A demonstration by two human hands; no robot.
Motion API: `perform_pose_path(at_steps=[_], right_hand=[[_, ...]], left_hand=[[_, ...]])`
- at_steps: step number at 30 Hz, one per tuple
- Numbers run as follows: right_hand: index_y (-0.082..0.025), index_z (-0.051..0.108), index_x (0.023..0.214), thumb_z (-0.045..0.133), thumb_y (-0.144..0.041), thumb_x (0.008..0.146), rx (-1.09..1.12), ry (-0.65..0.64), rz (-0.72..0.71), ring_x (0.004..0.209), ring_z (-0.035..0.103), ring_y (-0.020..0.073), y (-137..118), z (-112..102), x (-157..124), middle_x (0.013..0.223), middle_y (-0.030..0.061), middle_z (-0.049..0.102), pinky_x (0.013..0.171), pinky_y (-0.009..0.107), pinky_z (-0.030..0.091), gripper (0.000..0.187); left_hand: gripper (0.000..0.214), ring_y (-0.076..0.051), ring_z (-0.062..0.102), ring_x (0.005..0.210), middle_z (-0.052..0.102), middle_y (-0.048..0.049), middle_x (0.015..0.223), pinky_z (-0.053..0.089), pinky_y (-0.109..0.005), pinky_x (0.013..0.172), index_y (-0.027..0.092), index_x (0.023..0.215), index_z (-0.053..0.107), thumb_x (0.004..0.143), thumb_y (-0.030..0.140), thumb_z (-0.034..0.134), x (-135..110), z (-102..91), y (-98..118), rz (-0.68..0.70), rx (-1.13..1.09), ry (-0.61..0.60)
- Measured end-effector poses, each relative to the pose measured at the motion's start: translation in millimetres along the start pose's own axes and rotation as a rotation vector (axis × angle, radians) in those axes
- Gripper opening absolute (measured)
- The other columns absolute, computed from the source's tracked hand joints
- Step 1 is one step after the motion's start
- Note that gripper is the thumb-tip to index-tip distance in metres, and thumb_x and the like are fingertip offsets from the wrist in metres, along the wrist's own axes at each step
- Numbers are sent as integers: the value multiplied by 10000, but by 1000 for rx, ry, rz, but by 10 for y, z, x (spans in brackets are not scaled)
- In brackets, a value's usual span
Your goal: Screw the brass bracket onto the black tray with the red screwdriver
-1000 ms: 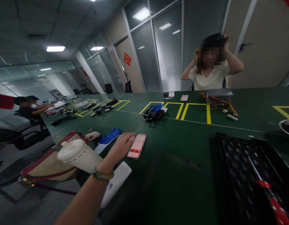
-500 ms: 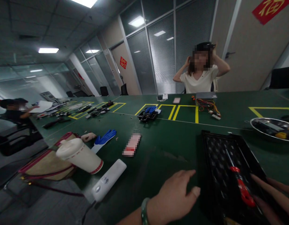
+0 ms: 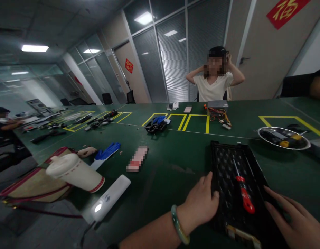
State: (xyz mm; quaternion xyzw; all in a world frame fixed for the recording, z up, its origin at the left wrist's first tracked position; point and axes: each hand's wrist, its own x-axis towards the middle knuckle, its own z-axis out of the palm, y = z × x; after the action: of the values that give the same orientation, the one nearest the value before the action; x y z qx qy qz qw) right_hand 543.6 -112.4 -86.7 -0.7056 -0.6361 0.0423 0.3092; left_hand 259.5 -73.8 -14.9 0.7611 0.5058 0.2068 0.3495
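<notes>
A black plastic tray (image 3: pixel 223 207) with a dimpled floor lies on the green table at the lower right. Inside it rests a screwdriver (image 3: pixel 245 193) with a red and black handle, its shaft pointing away from me. My left hand (image 3: pixel 201 199), with a green bangle at the wrist, grips the tray's left edge. On the opposite side my right hand (image 3: pixel 294 216) has its fingers on the right edge, and part of that hand is cut off by the frame. A tan and black piece (image 3: pixel 243 237), too unclear to name, shows at the tray's near end.
Left of the hands are a white power bank-like device (image 3: pixel 112 197) with a cable, a lidded cup (image 3: pixel 77 173), a bag (image 3: pixel 33 181) and a blue-white glove (image 3: pixel 106 154). A metal bowl (image 3: pixel 263 138) of tools stands right. Across the table a person (image 3: pixel 213 86) touches their cap.
My left hand has come against the tray's left edge, having been apart from it before. The right hand is now on the right edge. My view has turned slightly right.
</notes>
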Motion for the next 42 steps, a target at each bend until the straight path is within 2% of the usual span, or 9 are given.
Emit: perform_pose_path(at_steps=[6, 13, 22, 26, 29, 32, 36, 39, 42], right_hand=[[-229, 539, 1346, 327, -305, 947, -59, -140, 35, 1161, 568, 306, -401, -253, -20, 1289, 104, 589, 1001, 526, 463, 458], [-218, 576, 1318, 363, -160, 924, -77, -191, -11, 1165, 559, 264, -719, -374, -107, 1286, 99, 575, 1024, 463, 450, 451], [-221, 654, 1188, 605, -437, 894, -234, -62, -122, 1215, 470, 349, -1128, -289, -298, 1371, 128, 499, 961, 512, 411, 368], [-255, 628, 1225, 589, -520, 894, -240, -151, -237, 1056, 538, 321, -1320, -234, -305, 1134, 110, 616, 897, 486, 381, 426], [-304, 531, 1364, 595, -542, 884, -259, -247, -293, 971, 564, 304, -1376, -186, -291, 1026, 93, 634, 862, 461, 363, 540], [-333, 536, 1363, 605, -479, 890, -245, -288, -267, 955, 582, 286, -1382, -174, -281, 1013, 81, 631, 854, 434, 351, 500], [-330, 626, 1260, 587, -365, 884, -27, -224, -128, 945, 586, 261, -1378, -228, -285, 1005, 59, 631, 897, 436, 336, 379], [-303, 706, 1123, 633, -335, 828, 550, -84, 95, 936, 567, 235, -1315, -252, -277, 1009, 31, 648, 886, 384, 359, 305], [-254, 732, 1017, 623, -370, 809, 1006, 66, 278, 832, 549, 184, -1166, -218, -227, 937, 11, 662, 757, 301, 400, 261]], left_hand=[[623, -249, 437, 1358, 390, -110, 1513, 364, -369, 1147, 153, 1537, 254, 947, 305, 382, -19, 28, 13, -14, 25, 4], [634, -237, 437, 1363, 381, -103, 1525, 350, -366, 1155, 148, 1517, 289, 902, 230, 417, -131, 6, -118, -25, 99, 40], [620, -239, 467, 1334, 399, -109, 1509, 365, -380, 1139, 162, 1508, 277, 909, 220, 424, -411, -18, -307, -54, 127, 92], [619, -250, 477, 1310, 394, -120, 1500, 386, -390, 1110, 169, 1512, 256, 923, 236, 431, -517, -37, -335, -48, 124, 96], [624, -225, 575, 1144, 403, -109, 1458, 486, -370, 974, 224, 1511, 249, 928, 270, 465, -586, -89, -273, -54, 121, 116], [525, -218, 542, 1119, 459, -74, 1350, 458, -375, 983, 250, 1409, 427, 899, 263, 547, -629, -171, -159, 43, 197, 164], [190, -232, 505, 1083, 592, -29, 1099, 393, -406, 968, 256, 1070, 664, 898, 264, 585, -650, -282, -7, 218, 313, 45], [121, -210, 527, 979, 637, -2, 970, 365, -385, 904, 263, 958, 698, 912, 291, 590, -678, -312, 68, 317, 334, -111], [127, -194, 529, 950, 642, 16, 942, 342, -364, 886, 279, 937, 714, 918, 309, 592, -730, -282, 99, 369, 337, -167]])
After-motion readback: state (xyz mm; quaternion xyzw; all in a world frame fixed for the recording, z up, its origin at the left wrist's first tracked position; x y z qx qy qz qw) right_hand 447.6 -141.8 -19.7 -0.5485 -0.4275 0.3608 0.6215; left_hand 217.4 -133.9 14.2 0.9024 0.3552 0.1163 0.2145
